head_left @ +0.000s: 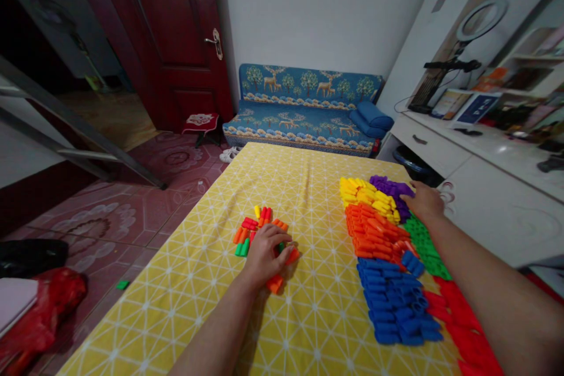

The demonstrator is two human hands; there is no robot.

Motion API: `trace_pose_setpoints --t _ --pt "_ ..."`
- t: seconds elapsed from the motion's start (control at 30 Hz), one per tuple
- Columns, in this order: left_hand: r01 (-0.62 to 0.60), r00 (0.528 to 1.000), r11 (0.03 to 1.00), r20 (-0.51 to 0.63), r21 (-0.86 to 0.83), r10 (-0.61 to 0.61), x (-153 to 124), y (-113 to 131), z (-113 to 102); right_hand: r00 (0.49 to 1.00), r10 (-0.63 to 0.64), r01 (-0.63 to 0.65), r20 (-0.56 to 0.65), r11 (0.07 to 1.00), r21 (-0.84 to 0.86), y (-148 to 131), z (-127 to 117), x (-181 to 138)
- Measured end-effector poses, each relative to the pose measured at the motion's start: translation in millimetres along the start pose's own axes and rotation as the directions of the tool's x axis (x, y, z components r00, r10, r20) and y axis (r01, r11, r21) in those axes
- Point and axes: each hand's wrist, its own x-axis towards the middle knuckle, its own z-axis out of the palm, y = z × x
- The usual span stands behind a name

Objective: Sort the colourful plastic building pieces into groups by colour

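My left hand is over a loose cluster of small plastic tube-like pieces on the table. Its fingers are bent, with a green piece partly showing between fingers and thumb. Around it lie red pieces, orange pieces, green pieces and a yellow piece. At the far right, my right hand reaches the purple pile, fingertips closed at a purple piece. Nearer piles are yellow, orange, blue, green and red.
A yellow patterned cloth covers the table. Beyond its far edge stands a blue sofa. A white cabinet is on the right, and a green piece lies on the floor at left near a red bag.
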Motion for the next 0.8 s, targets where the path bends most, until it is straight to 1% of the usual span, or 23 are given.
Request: trace_pose_setpoints --t 0.1,0.17,0.2,0.27,0.3,0.33,0.37,0.43,0.47,0.5,0.57,0.63,0.67,0.7,0.73,0.8 --pt "-0.010 1.000 1.000 -0.017 0.003 0.011 -0.6 -2.4 2.0 1.000 -0.008 0.009 -0.025 1.000 0.030 -7.9 -5.7 -4.5" --pt "-0.015 1.000 1.000 -0.025 0.002 0.015 -0.8 -3.6 3.0 0.995 -0.042 0.050 -0.092 0.995 0.086 -25.1 -12.1 -14.6" --pt "-0.015 0.999 1.000 -0.029 0.003 0.015 -0.9 -4.1 3.4 0.988 -0.078 0.097 -0.136 0.985 0.142 -38.1 -15.4 -23.7" --pt "-0.013 0.999 1.000 -0.037 0.008 0.013 -1.1 -5.0 4.2 0.962 -0.178 0.235 -0.205 0.926 0.297 -71.4 -20.9 -53.1" --pt "-0.012 0.999 1.000 -0.039 0.009 0.012 -1.1 -5.3 4.5 0.946 -0.231 0.305 -0.226 0.869 0.389 -90.4 -22.3 -73.7" --pt "-0.011 0.999 1.000 -0.041 0.009 0.011 -1.2 -5.5 4.7 0.934 -0.287 0.356 -0.214 0.807 0.472 -109.6 -22.6 -97.5" --pt "-0.011 0.999 1.000 -0.038 0.005 0.012 -1.3 -5.5 4.8 0.928 -0.326 0.372 -0.182 0.753 0.543 -128.2 -21.6 -123.7" --pt "-0.011 0.999 1.000 -0.036 -0.014 0.010 -1.6 -5.1 3.8 0.908 -0.411 0.369 -0.085 0.686 0.627 -160.5 -15.7 -177.2" --pt "-0.008 0.999 1.000 -0.051 -0.019 0.007 -1.9 -4.8 2.6 0.899 -0.436 0.362 -0.045 0.680 0.638 -173.4 -11.2 -201.5" --pt "0.000 0.996 1.000 -0.086 -0.011 -0.001 -2.2 -4.7 0.8 0.897 -0.443 0.342 -0.002 0.689 0.639 -184.2 -6.2 -222.6" --pt "0.063 0.974 0.996 -0.220 0.063 -0.048 -2.9 -5.2 -4.4 0.911 -0.410 0.294 0.041 0.716 0.633 -200.1 4.0 -253.3" --pt "0.196 0.920 0.964 -0.375 0.182 -0.116 -3.6 -7.5 -10.3 0.939 -0.341 0.232 0.047 0.728 0.645 -210.7 12.1 -269.5" --pt "0.272 0.892 0.933 -0.426 0.237 -0.152 -3.9 -9.1 -13.0 0.950 -0.310 0.204 0.046 0.723 0.660 -214.9 15.0 -273.8" --pt "0.338 0.874 0.898 -0.449 0.283 -0.188 -4.1 -10.9 -15.0 0.957 -0.288 0.183 0.045 0.712 0.678 -218.6 17.1 -276.5" --pt "0.385 0.868 0.866 -0.443 0.319 -0.222 -4.2 -12.6 -16.4 0.959 -0.279 0.171 0.046 0.699 0.694 -222.0 18.6 -278.4" --pt "0.416 0.888 0.831 -0.363 0.369 -0.283 -4.3 -15.1 -17.1 0.950 -0.308 0.187 0.046 0.682 0.707 -228.3 20.3 -280.6"
